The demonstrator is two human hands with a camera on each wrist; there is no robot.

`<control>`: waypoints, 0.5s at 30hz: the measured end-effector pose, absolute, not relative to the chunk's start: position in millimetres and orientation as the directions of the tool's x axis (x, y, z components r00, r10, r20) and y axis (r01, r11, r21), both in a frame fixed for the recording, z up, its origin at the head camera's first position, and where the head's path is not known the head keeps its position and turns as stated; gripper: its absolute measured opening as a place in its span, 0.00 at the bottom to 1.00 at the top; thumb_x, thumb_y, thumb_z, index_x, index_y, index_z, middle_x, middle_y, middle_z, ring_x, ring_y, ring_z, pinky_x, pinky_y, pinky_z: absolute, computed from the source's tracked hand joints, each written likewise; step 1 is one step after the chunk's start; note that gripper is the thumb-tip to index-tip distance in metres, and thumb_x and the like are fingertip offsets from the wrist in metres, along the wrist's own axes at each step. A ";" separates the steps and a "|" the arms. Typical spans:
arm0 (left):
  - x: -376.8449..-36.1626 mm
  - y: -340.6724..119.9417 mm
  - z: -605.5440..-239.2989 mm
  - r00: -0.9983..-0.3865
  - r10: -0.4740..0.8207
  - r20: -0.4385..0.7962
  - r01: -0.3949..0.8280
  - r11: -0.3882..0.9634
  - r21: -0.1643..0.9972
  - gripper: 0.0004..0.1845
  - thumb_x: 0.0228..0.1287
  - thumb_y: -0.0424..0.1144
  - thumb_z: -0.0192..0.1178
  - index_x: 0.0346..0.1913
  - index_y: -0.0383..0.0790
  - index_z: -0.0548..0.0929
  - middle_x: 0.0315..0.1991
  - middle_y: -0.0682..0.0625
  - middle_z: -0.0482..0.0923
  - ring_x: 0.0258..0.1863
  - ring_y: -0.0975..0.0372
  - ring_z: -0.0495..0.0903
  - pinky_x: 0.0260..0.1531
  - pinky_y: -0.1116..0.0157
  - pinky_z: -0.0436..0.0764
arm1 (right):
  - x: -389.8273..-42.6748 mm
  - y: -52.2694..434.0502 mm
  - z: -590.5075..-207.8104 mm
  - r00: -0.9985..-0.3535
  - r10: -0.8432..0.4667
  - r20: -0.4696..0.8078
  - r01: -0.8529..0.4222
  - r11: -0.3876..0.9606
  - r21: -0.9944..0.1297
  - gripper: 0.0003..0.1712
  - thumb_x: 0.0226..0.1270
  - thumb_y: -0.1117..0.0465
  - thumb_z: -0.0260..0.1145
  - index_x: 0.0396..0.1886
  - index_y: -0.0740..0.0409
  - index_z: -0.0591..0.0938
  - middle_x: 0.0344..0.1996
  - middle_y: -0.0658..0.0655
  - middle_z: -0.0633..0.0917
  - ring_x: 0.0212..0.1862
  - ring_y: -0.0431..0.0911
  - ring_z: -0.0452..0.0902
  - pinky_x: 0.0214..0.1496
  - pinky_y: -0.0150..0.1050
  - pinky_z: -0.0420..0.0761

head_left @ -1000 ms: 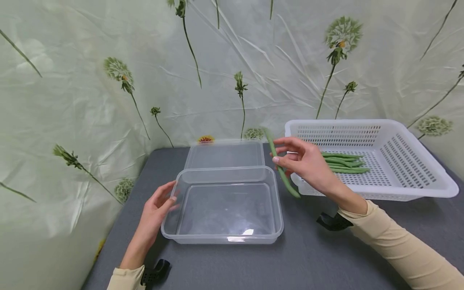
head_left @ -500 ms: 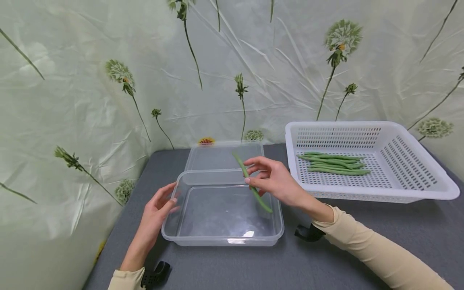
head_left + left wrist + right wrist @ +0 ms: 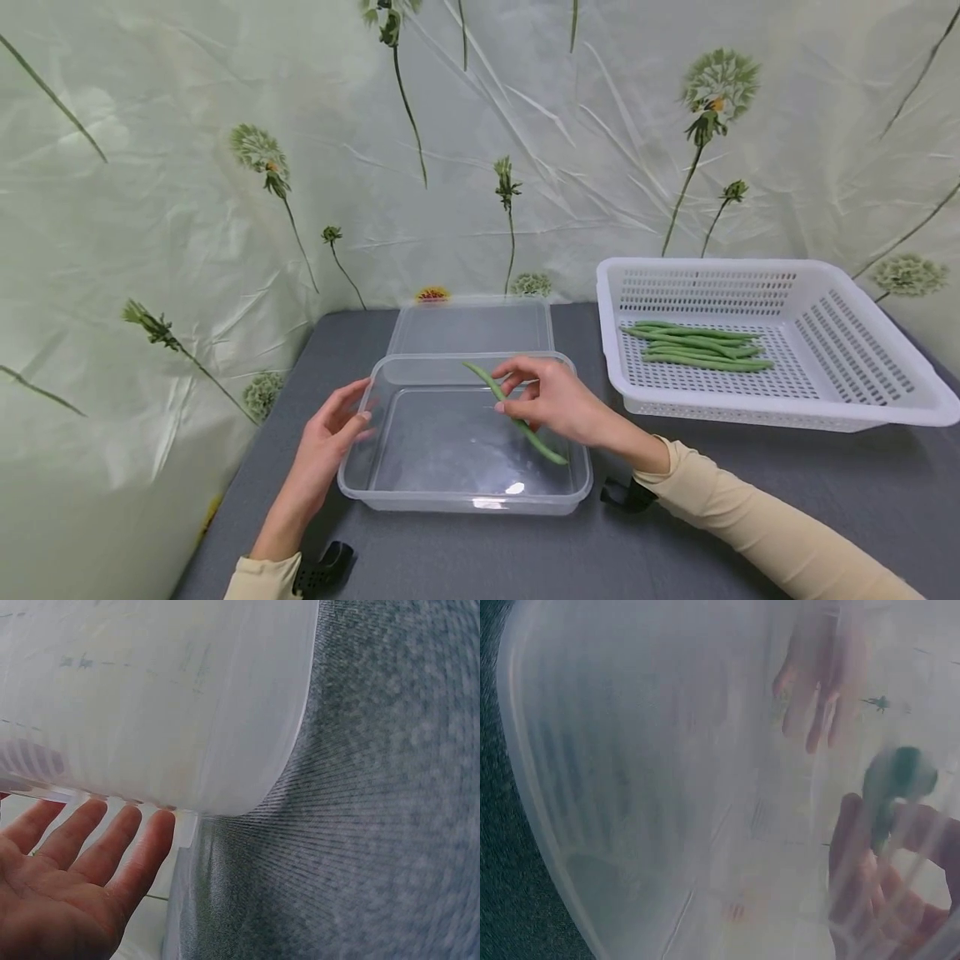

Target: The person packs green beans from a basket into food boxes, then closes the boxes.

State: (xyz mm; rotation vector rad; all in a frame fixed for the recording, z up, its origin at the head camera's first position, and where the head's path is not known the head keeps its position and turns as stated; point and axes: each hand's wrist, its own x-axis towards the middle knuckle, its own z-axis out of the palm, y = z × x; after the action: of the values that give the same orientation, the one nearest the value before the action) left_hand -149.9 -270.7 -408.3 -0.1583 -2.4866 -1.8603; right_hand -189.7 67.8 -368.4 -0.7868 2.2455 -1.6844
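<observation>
My right hand pinches one long green bean. It has come across from the white perforated plastic basket at the table's right edge and now sits low inside the clear rectangular plastic container, so release is likely close. My left hand rests with relaxed fingers against the container's left wall. The remaining green beans lie in the basket.
</observation>
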 end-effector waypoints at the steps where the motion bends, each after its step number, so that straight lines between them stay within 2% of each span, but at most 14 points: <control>1: -149.9 -270.5 -408.5 -0.994 0.066 0.090 0.105 0.275 0.956 0.26 0.75 0.35 0.53 0.73 0.43 0.65 0.71 0.45 0.63 0.66 0.52 0.69 0.51 0.60 0.79 | -189.4 67.8 -368.9 -0.830 -0.542 0.130 -0.278 0.201 -0.939 0.21 0.63 0.65 0.71 0.56 0.57 0.80 0.41 0.59 0.82 0.31 0.48 0.83 0.27 0.56 0.81; 9: -145.7 -269.0 -412.4 -0.988 0.106 0.112 0.136 0.260 0.956 0.26 0.75 0.31 0.53 0.72 0.41 0.64 0.72 0.42 0.60 0.67 0.48 0.67 0.51 0.56 0.79 | -187.0 71.7 -374.9 -0.820 -0.559 0.125 -0.270 0.185 -0.945 0.20 0.64 0.66 0.70 0.55 0.61 0.80 0.40 0.60 0.82 0.37 0.64 0.80 0.29 0.56 0.82; 15: -145.6 -272.1 -409.0 -0.985 0.116 0.128 0.155 0.267 0.951 0.26 0.75 0.30 0.52 0.73 0.40 0.63 0.72 0.41 0.59 0.67 0.46 0.66 0.51 0.59 0.79 | -188.4 69.6 -374.9 -0.815 -0.556 0.163 -0.312 0.183 -0.932 0.16 0.65 0.64 0.70 0.52 0.57 0.82 0.39 0.57 0.83 0.36 0.60 0.80 0.28 0.55 0.82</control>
State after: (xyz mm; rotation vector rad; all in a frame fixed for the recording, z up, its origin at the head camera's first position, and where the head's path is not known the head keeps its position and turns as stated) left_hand -145.6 -272.1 -409.0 -0.2643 -2.4744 -1.8629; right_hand -188.4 69.6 -374.9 -0.8383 2.2428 -1.6844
